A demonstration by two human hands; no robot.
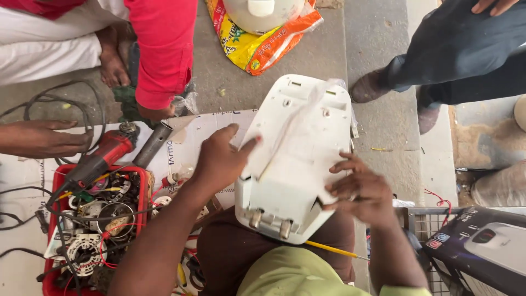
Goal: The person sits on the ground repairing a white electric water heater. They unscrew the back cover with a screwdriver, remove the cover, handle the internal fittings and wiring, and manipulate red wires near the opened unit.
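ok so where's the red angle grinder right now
In the head view the red angle grinder is on the left, lying across the top edge of the red crate of parts, left of the person's left hand.
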